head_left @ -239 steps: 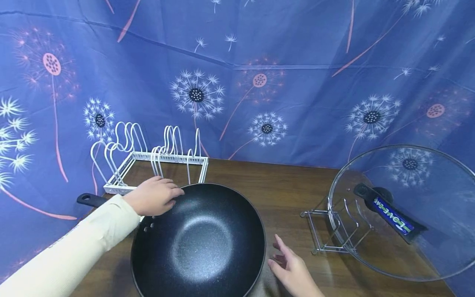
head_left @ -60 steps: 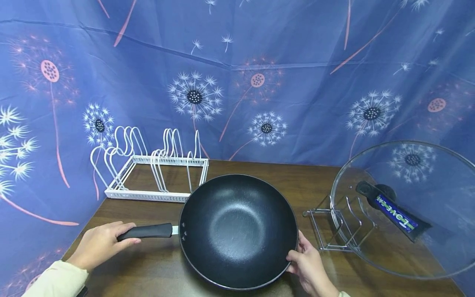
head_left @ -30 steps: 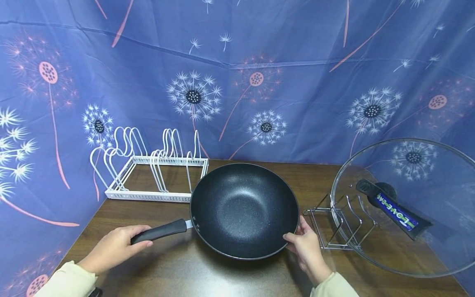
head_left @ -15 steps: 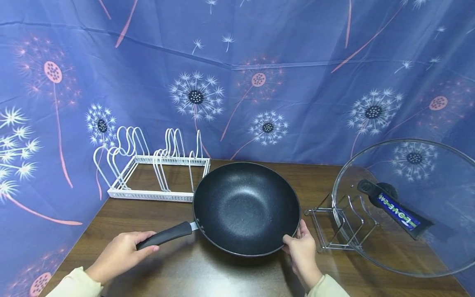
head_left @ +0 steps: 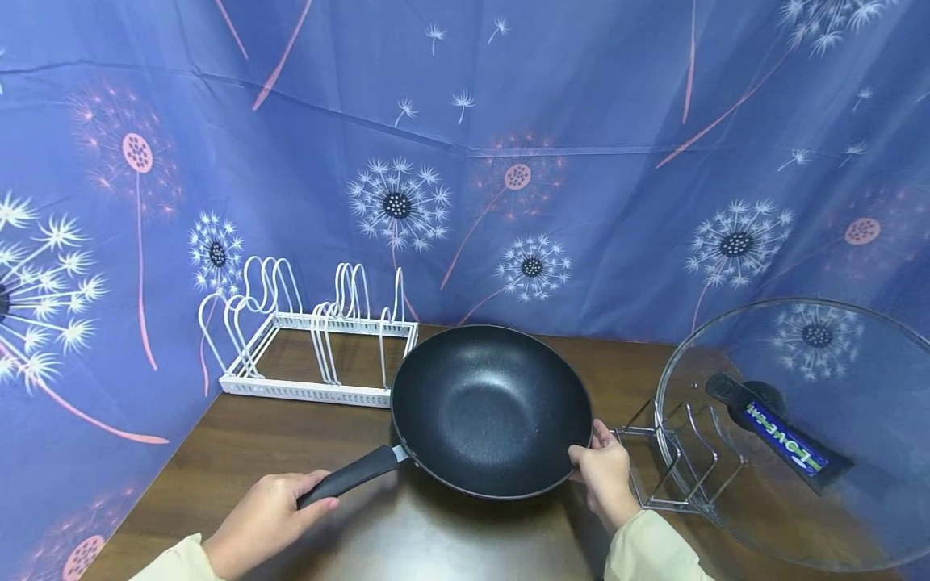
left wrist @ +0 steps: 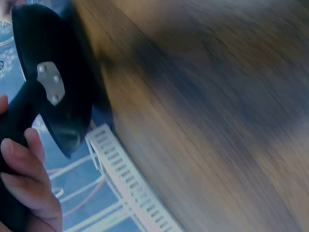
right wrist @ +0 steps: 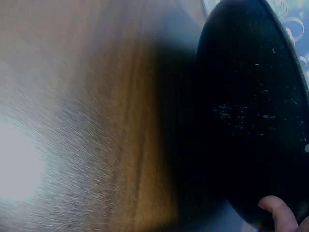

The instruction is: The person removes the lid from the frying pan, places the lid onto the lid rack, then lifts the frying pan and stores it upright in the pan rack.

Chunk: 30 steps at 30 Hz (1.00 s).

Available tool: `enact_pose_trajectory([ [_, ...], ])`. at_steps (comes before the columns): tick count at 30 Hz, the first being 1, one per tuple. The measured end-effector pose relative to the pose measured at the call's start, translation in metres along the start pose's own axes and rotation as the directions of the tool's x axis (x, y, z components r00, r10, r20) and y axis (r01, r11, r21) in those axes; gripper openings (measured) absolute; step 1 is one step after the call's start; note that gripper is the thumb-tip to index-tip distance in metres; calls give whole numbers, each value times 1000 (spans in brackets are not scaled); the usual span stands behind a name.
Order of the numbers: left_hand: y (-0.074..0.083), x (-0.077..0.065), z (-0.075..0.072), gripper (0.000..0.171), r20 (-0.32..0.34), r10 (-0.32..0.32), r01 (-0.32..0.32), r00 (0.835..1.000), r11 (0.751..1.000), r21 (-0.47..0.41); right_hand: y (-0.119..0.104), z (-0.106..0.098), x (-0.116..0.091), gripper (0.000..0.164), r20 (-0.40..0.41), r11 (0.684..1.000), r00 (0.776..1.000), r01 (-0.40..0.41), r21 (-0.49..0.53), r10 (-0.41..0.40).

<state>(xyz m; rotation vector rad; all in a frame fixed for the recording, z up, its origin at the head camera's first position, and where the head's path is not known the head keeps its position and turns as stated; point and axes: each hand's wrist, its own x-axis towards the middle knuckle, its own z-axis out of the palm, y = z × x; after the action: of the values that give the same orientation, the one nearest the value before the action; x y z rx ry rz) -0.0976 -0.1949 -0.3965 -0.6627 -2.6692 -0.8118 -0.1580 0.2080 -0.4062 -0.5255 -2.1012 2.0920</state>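
A black wok [head_left: 494, 411] faces up toward me at the middle of the table, tilted a little. My left hand [head_left: 265, 516] grips its black handle [head_left: 349, 474], which points toward the near left. On the right side, my right hand [head_left: 605, 476] pinches the rim, thumb inside and fingers behind. From the left wrist, curled fingers [left wrist: 29, 186] show round the handle, with a riveted metal bracket [left wrist: 51, 83] joining it to the wok. The right wrist view has the scuffed dark underside [right wrist: 251, 111] close over the table, and one fingertip [right wrist: 279, 210] at its edge.
A white rack [head_left: 308, 390] with upright loops stands at the back left, its front right corner right behind the wok. To the right, a chrome wire rack [head_left: 672, 506] holds a large glass lid with a black handle [head_left: 785, 440]. A blue dandelion-print cloth [head_left: 617, 242] hangs behind.
Earlier, my left hand was at the wok's far left rim and my right hand was apart from it. Since both took hold, the wok has moved farther back and its handle has swung nearer me.
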Motion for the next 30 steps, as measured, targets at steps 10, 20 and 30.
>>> enact_pose_trajectory([
  [10,19,15,8,15,46,-190,194,981,975,-107,-2,8,24,81,-70,997,998,5,72,0],
  [20,27,14,13,24,51,-280,284,959,933,-222,10,31,-10,83,-33,990,999,44,137,-40],
  [30,41,15,28,30,59,-305,310,950,912,-270,12,44,-15,88,-163,991,985,76,106,-58],
])
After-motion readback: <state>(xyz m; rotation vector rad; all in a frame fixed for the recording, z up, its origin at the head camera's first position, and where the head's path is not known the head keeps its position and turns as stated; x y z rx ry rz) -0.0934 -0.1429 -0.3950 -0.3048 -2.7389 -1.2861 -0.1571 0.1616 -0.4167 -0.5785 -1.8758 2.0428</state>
